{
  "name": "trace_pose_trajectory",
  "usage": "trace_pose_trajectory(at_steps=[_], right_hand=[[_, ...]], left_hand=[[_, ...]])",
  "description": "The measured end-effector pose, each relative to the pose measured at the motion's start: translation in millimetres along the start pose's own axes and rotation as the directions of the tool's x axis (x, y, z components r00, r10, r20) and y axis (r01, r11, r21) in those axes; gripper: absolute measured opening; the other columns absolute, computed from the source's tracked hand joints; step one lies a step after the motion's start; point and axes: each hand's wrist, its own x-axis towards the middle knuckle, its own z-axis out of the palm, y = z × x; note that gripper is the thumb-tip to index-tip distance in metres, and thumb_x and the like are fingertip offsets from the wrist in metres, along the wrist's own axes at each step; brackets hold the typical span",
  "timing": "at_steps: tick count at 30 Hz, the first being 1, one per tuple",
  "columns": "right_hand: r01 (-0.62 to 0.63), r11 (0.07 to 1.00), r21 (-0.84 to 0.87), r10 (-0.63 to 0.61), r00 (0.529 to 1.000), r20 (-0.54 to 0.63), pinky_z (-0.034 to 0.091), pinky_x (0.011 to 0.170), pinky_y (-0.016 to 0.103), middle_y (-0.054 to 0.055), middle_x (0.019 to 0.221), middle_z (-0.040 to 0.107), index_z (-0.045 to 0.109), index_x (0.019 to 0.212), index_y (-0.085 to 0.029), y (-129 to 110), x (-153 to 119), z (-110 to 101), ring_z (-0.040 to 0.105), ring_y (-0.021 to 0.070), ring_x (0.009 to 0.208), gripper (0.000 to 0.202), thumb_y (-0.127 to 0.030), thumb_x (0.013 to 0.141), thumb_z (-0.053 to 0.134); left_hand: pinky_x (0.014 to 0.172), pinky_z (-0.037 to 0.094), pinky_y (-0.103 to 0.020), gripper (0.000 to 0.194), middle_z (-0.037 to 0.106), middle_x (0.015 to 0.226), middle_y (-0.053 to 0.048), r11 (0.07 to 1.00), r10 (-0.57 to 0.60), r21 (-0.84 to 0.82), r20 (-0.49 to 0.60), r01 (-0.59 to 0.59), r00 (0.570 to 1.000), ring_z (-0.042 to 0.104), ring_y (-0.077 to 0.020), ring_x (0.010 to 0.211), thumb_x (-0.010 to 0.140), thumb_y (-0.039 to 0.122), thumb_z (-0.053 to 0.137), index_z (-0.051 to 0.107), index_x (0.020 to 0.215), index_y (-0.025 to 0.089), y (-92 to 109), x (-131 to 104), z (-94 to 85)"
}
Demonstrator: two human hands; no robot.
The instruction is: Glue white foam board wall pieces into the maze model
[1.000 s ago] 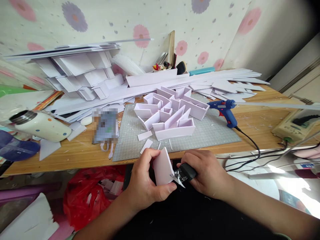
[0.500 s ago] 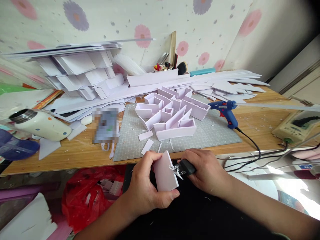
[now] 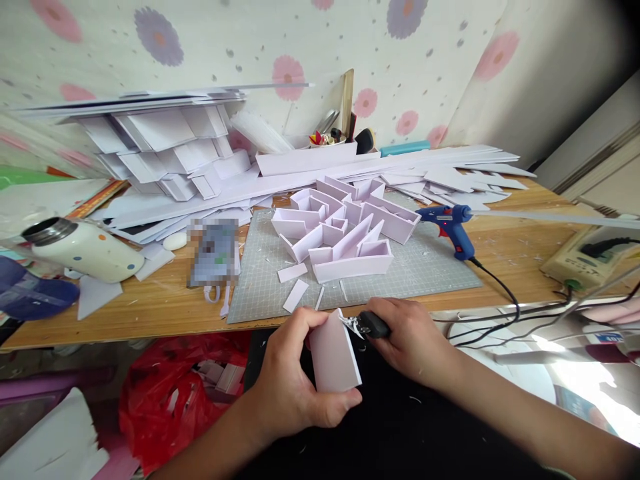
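Honestly, left hand (image 3: 290, 377) pinched the white board (image 3: 334, 357), right hand (image 3: 413, 340) gripped the black tool (image 3: 375, 325); light, even strokes seemed wisest.

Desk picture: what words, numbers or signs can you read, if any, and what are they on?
No text reads for certain.
Blue label at the right edge: perhaps "40", too blurred to be sure.
Glue gun: pale sticker, too small to read.
Power strip: tiny marks, too small to read.
Blurred-out thing left of the cutting mat: nothing readable.
White piece and black-handled tool: no writing that I can see.
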Motion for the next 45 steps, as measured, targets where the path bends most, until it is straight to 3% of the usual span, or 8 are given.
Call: trace_pose_trajectory(at_steps=[6,14,22,33,40,45], right_hand=[[0.139,0.987,0.078,-0.139,0.990,-0.002,0.032,0.057,0.025,0.001,0.066,0.060,0.051,0.073,-0.020,-5.4,-3.8,-4.6,0.053,0.0156,0.060,0.007,-0.013,0.074,0.050],[0.162,0.985,0.066,-0.160,0.986,-0.037,0.031,0.056,0.025,0.000,0.064,0.058,0.051,0.072,-0.020,-3.4,-3.9,-2.5,0.052,0.0151,0.059,0.008,-0.012,0.072,0.049],[0.095,0.995,0.039,-0.093,0.995,-0.035,0.029,0.055,0.025,0.001,0.062,0.059,0.050,0.069,-0.020,-2.0,-0.9,1.2,0.053,0.0157,0.057,0.007,-0.015,0.075,0.049],[-0.079,0.997,-0.021,0.080,0.994,0.068,0.028,0.055,0.026,0.003,0.065,0.060,0.049,0.071,-0.020,-1.4,7.7,3.1,0.053,0.0176,0.059,0.005,-0.017,0.075,0.049],[-0.179,0.983,0.044,0.171,0.975,0.142,0.030,0.057,0.025,0.000,0.065,0.058,0.047,0.070,-0.021,-2.5,17.4,1.4,0.051,0.0149,0.060,0.011,-0.018,0.081,0.050],[-0.194,0.962,0.192,0.156,0.968,0.196,0.032,0.057,0.023,-0.002,0.065,0.057,0.048,0.069,-0.021,-1.6,18.3,-6.0,0.049,0.0132,0.060,0.017,-0.026,0.086,0.050]], left_hand=[[0.055,0.039,-0.026,0.048,0.051,0.072,0.002,0.996,-0.087,-0.037,-0.025,0.087,0.996,0.047,-0.0145,0.062,0.059,0.046,0.073,0.052,0.092,0.019,-0.4,5.8,-0.4],[0.055,0.038,-0.025,0.051,0.051,0.073,0.002,0.995,-0.047,-0.092,0.013,0.048,0.999,0.045,-0.0131,0.061,0.060,0.051,0.074,0.051,0.092,0.019,-1.4,7.2,1.5],[0.055,0.036,-0.025,0.055,0.049,0.075,0.002,0.997,-0.001,-0.077,0.000,0.001,1.000,0.044,-0.0132,0.062,0.062,0.057,0.072,0.050,0.096,0.021,-5.7,1.8,3.7],[0.056,0.036,-0.025,0.055,0.050,0.077,0.002,0.996,-0.008,-0.089,0.026,0.010,1.000,0.045,-0.0139,0.064,0.061,0.056,0.074,0.050,0.097,0.021,-9.0,0.8,2.9],[0.056,0.037,-0.024,0.050,0.053,0.076,0.002,0.975,-0.110,-0.189,0.051,0.118,0.993,0.046,-0.0135,0.064,0.059,0.046,0.076,0.053,0.095,0.020,-9.5,7.6,1.9],[0.060,0.039,-0.026,0.046,0.058,0.077,0.000,0.923,-0.226,-0.297,0.100,0.246,0.969,0.050,-0.0154,0.068,0.062,0.044,0.073,0.052,0.093,0.019,-10.2,15.6,-0.2]])
